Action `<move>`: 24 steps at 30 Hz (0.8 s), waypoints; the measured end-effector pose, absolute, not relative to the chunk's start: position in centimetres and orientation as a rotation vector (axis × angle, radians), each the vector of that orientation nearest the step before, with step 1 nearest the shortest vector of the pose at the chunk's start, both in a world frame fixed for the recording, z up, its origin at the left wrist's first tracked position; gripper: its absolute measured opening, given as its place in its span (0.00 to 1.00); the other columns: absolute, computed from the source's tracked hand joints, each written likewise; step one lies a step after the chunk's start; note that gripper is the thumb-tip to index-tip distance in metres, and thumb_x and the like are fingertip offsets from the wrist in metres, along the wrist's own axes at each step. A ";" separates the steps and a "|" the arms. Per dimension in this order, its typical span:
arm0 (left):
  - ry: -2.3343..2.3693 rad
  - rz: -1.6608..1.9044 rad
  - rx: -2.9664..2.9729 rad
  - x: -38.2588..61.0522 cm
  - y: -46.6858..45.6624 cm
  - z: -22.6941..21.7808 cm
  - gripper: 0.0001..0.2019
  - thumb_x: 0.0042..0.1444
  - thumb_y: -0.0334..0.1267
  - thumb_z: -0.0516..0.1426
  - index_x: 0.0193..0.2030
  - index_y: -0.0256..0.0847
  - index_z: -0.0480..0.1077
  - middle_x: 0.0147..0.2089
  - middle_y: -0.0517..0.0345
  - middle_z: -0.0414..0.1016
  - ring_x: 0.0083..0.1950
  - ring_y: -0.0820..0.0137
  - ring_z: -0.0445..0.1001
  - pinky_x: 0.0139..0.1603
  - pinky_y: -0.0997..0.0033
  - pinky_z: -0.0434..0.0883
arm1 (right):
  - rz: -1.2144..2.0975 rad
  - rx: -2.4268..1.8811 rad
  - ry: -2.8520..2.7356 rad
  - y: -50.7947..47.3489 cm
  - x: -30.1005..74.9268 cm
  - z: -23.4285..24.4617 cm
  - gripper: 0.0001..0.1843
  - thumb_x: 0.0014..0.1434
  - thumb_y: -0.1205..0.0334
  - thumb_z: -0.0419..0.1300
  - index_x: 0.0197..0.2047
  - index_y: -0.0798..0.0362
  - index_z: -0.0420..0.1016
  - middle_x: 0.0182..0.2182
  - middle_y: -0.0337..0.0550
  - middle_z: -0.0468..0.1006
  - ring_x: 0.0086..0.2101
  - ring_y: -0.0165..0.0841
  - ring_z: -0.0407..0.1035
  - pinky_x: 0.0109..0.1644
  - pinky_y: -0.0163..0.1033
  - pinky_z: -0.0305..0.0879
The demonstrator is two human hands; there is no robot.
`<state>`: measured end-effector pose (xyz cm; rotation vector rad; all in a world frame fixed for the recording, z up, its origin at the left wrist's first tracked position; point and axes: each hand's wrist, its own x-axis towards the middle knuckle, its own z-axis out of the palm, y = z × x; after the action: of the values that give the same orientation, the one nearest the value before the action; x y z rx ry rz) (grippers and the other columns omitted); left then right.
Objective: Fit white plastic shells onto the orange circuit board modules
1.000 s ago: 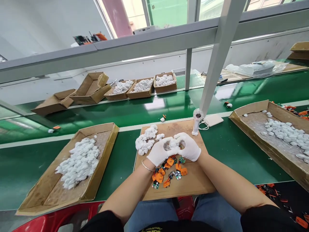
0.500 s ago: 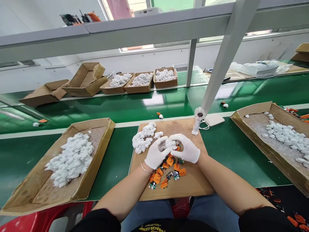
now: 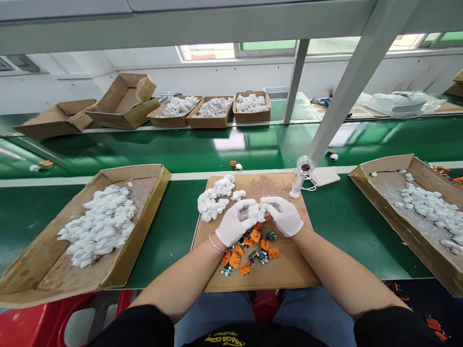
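Observation:
Both my hands wear white gloves and meet over the cardboard sheet (image 3: 292,270). My left hand (image 3: 234,222) curls around a small clump of white lumpy pieces (image 3: 256,213), gripping its left side. From the other side, my right hand (image 3: 285,215) pinches the clump's right edge between thumb and fingers. Beneath and in front of the hands lie several orange parts (image 3: 235,260) with small green circuit boards (image 3: 263,257) attached. A pile of similar white pieces (image 3: 211,205) rests on the sheet beyond my left hand. The gloves partly hide the clump.
Large cardboard trays with white pieces stand at left (image 3: 150,226) and right (image 3: 383,217). A clear handheld fan (image 3: 299,178) stands at the sheet's far right corner beside a white power bank (image 3: 325,176). Further back are smaller filled boxes (image 3: 211,121) and a slanting post (image 3: 347,91).
The view has tilted downward. My right hand has shifted slightly right, apart from the left, and more of the white clump now shows between them.

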<state>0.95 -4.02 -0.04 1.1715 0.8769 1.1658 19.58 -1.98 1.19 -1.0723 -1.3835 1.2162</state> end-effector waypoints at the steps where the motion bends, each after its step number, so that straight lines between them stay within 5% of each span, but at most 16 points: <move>1: 0.873 1.192 1.154 0.8 -3.9 -0.1 0.29 0.42 0.39 0.69 0.52 0.38 0.69 0.47 0.49 0.78 0.46 0.63 0.79 0.50 0.60 0.77 | 1.217 -1.079 -1.320 -1.7 19.7 1.1 0.17 0.56 0.53 0.64 0.46 0.51 0.79 0.35 0.45 0.83 0.35 0.35 0.77 0.41 0.42 0.77; 5: 0.953 1.201 1.206 1.0 -3.5 0.2 0.26 0.46 0.40 0.68 0.51 0.39 0.66 0.44 0.53 0.77 0.47 0.65 0.78 0.53 0.59 0.76 | 1.055 -1.063 -1.206 -0.4 20.5 0.9 0.22 0.57 0.48 0.63 0.48 0.54 0.77 0.33 0.45 0.82 0.32 0.35 0.76 0.39 0.44 0.77; 9: 1.025 1.049 1.383 3.3 -3.9 2.0 0.23 0.49 0.35 0.65 0.52 0.38 0.63 0.44 0.51 0.77 0.44 0.67 0.79 0.51 0.61 0.77 | 0.790 -1.237 -1.198 0.4 21.6 1.3 0.21 0.51 0.44 0.64 0.37 0.53 0.74 0.36 0.49 0.82 0.37 0.39 0.77 0.45 0.48 0.76; 13: 0.985 0.831 1.619 7.3 -3.5 4.4 0.16 0.48 0.29 0.63 0.44 0.38 0.67 0.32 0.60 0.74 0.34 0.71 0.75 0.44 0.66 0.77 | 0.643 -1.419 -1.221 -0.5 24.0 2.7 0.17 0.49 0.47 0.63 0.32 0.52 0.72 0.34 0.50 0.81 0.36 0.39 0.76 0.47 0.48 0.74; 18: 1.050 0.647 1.942 11.2 -1.4 5.7 0.10 0.45 0.23 0.60 0.34 0.37 0.71 0.30 0.56 0.72 0.36 0.65 0.73 0.49 0.61 0.73 | 0.561 -1.655 -1.361 -3.9 27.3 3.8 0.08 0.44 0.56 0.64 0.24 0.51 0.73 0.26 0.45 0.80 0.29 0.39 0.74 0.41 0.45 0.72; 21: 1.059 0.578 2.088 11.4 -1.4 5.7 0.17 0.42 0.23 0.62 0.42 0.36 0.74 0.33 0.53 0.74 0.42 0.60 0.75 0.52 0.60 0.72 | 0.554 -1.750 -1.452 -5.8 27.8 2.8 0.06 0.42 0.60 0.64 0.20 0.50 0.71 0.22 0.42 0.79 0.26 0.37 0.73 0.36 0.42 0.70; 24: 1.109 0.577 2.175 9.5 -2.7 5.5 0.28 0.44 0.29 0.65 0.55 0.38 0.72 0.46 0.48 0.77 0.52 0.56 0.74 0.58 0.61 0.70 | 0.526 -1.790 -1.507 -6.9 27.4 1.2 0.11 0.46 0.58 0.64 0.18 0.50 0.67 0.20 0.42 0.78 0.25 0.37 0.72 0.35 0.41 0.70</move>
<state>9.54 -2.73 5.48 2.1749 1.1088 0.5770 27.39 -6.94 1.23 -1.7895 -1.5073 0.5264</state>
